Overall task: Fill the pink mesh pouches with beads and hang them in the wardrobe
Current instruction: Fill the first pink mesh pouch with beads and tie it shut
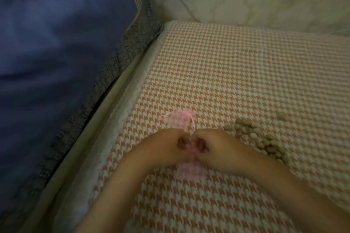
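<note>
A: Lower centre: what do the hands grasp?
B: Left hand (166, 146) and right hand (219, 148) each pinch the mouth of a pink mesh pouch (191, 173); its body lies on the houndstooth cover (227, 73).
A: Elsewhere?
B: Second pouch (178, 121) lies just above the hands; beads (261, 138) are heaped right of them.

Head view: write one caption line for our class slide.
Left hand and right hand pinch a pink mesh pouch over houndstooth fabric; a second pouch lies beyond, beige beads piled alongside.
</note>
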Tool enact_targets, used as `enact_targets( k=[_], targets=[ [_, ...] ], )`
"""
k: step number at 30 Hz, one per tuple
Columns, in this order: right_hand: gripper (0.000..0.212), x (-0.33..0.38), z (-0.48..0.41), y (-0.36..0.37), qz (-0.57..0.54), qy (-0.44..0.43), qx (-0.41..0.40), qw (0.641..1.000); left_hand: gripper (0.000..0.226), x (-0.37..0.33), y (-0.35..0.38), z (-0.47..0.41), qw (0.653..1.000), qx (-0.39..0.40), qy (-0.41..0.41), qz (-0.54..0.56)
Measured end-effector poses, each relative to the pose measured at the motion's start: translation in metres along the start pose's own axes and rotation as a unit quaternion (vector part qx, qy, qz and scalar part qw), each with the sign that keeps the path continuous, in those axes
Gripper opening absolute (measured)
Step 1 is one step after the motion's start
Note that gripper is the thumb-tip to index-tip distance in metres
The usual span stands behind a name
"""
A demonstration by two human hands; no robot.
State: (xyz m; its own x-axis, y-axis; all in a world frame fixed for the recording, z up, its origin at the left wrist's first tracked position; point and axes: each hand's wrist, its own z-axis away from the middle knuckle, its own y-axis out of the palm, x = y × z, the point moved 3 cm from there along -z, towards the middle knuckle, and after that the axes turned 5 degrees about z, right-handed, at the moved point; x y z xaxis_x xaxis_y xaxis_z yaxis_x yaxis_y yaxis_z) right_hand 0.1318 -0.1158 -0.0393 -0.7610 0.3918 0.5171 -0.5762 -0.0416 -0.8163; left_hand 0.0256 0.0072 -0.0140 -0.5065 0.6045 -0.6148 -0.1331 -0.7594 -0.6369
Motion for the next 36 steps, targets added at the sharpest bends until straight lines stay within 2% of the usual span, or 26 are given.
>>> enact_targets(
  k=[3,6,10,13,16,20,24,26,29,31,33,36],
  targets=[
    [0.009,0.004,0.014,-0.004,-0.04,0.023,-0.06,0.997,0.028,-0.002,0.0,0.004,0.999,-0.024,0.02,-0.011],
    [0.014,0.015,0.039,-0.009,-0.09,0.052,-0.116,0.988,0.018,-0.002,0.01,0.018,0.998,-0.033,0.045,0.011],
    [0.013,0.033,0.079,-0.007,-0.143,0.09,-0.165,0.972,0.016,-0.011,0.019,0.041,0.988,-0.102,0.11,0.027],
    [0.011,0.049,0.105,-0.004,-0.255,0.138,-0.19,0.938,0.02,-0.019,0.023,0.061,0.982,-0.112,0.149,0.033],
    [0.02,0.065,0.128,-0.008,-0.3,0.173,-0.225,0.911,0.021,-0.027,0.025,0.079,0.977,-0.117,0.174,0.029],
    [0.034,0.081,0.154,-0.011,-0.244,0.183,-0.224,0.926,0.021,-0.044,0.029,0.098,0.971,-0.119,0.205,0.022],
    [0.028,0.093,0.171,-0.012,-0.243,0.198,-0.231,0.921,0.02,-0.044,0.034,0.105,0.972,-0.107,0.204,0.044],
    [0.024,0.096,0.177,-0.011,-0.253,0.213,-0.239,0.913,0.033,-0.042,0.038,0.107,0.975,-0.102,0.19,0.047],
    [0.021,0.095,0.184,-0.009,-0.259,0.233,-0.27,0.898,0.05,-0.045,0.041,0.106,0.967,-0.16,0.197,0.014],
    [0.017,0.09,0.184,-0.011,-0.25,0.238,-0.284,0.894,0.036,-0.05,0.041,0.108,0.959,-0.184,0.21,0.04],
    [0.017,0.082,0.18,-0.013,-0.235,0.234,-0.288,0.899,0.016,-0.055,0.042,0.105,0.961,-0.172,0.208,0.065],
    [0.018,0.063,0.169,-0.012,-0.213,0.225,-0.283,0.908,0.027,-0.062,0.047,0.094,0.969,-0.145,0.193,0.046]
  ],
)
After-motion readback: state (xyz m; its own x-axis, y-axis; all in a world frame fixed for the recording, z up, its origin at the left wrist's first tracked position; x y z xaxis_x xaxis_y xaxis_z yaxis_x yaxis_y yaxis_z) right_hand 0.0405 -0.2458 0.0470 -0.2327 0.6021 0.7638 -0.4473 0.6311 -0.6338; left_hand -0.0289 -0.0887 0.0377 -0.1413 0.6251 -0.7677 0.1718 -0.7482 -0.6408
